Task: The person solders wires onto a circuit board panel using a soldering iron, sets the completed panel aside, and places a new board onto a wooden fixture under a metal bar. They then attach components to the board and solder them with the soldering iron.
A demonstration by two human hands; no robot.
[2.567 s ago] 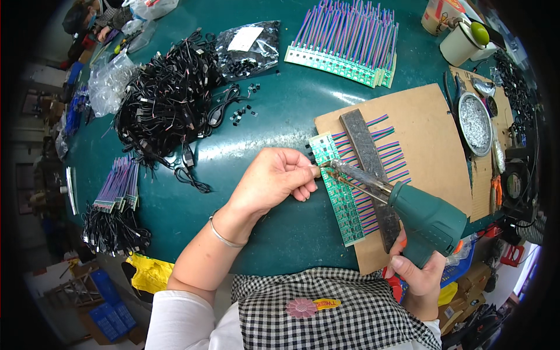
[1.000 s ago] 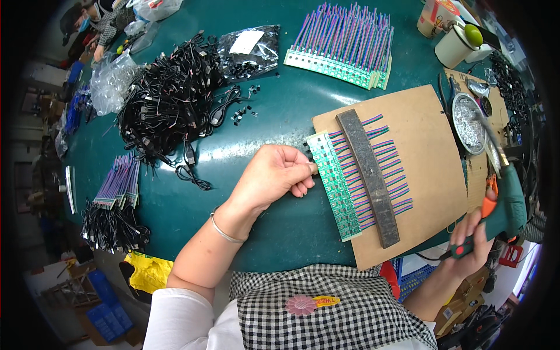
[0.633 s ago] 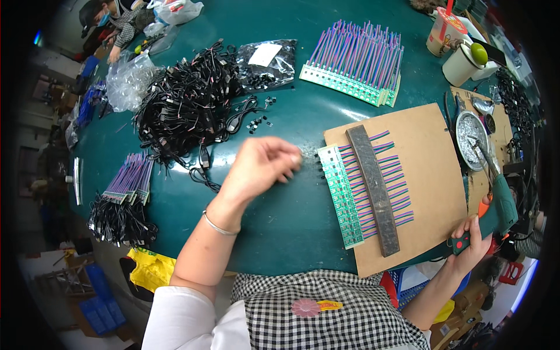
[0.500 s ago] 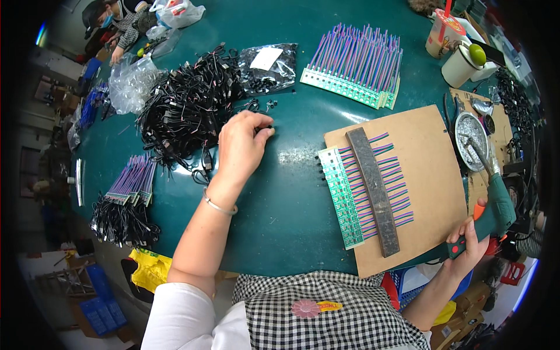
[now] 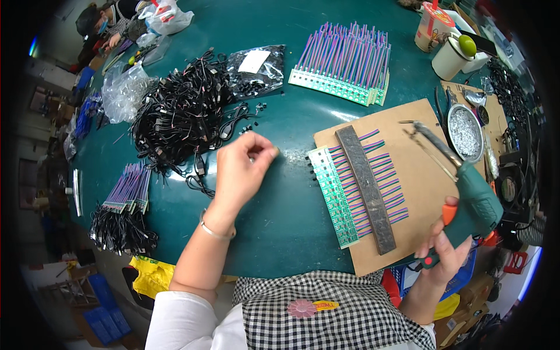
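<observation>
Green soldering gun (image 5: 478, 198), right hand (image 5: 444, 251) gripping, left hand (image 5: 242, 166) pinched (contents unclear), lettered patch (image 5: 326, 305)

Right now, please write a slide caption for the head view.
Soldering gun in right hand, left hand apart from the wired circuit panel.

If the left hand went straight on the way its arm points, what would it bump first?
Probably the loose small black components just past the left hand's knuckles. Its height above the green table is unclear, so it might pass over them.
</observation>
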